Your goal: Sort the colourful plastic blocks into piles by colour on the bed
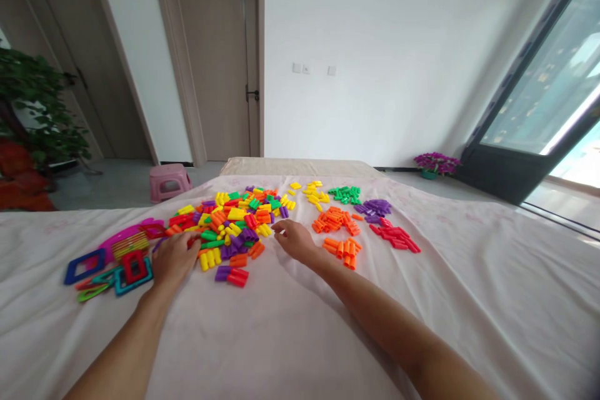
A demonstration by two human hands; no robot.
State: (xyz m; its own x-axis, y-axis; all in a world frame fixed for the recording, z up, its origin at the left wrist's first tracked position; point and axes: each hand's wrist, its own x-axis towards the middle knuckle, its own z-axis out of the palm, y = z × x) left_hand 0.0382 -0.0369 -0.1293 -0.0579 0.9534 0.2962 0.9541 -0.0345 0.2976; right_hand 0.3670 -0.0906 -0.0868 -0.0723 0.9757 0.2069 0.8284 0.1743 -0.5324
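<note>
While the left hand (174, 257) lay at the left edge of the mixed tube pile (235, 214), the right hand (294, 240) was by its right edge; whether either grasped anything, I could not tell. Plastic frames (134, 267) lay left, orange tubes (334, 220) right, on the bench (262, 337).

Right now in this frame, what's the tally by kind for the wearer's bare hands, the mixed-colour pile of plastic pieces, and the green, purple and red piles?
Bare hands, left hand and right hand: 2
Mixed-colour pile of plastic pieces: 1
Green pile: 1
Purple pile: 1
Red pile: 1
Total: 6
</note>
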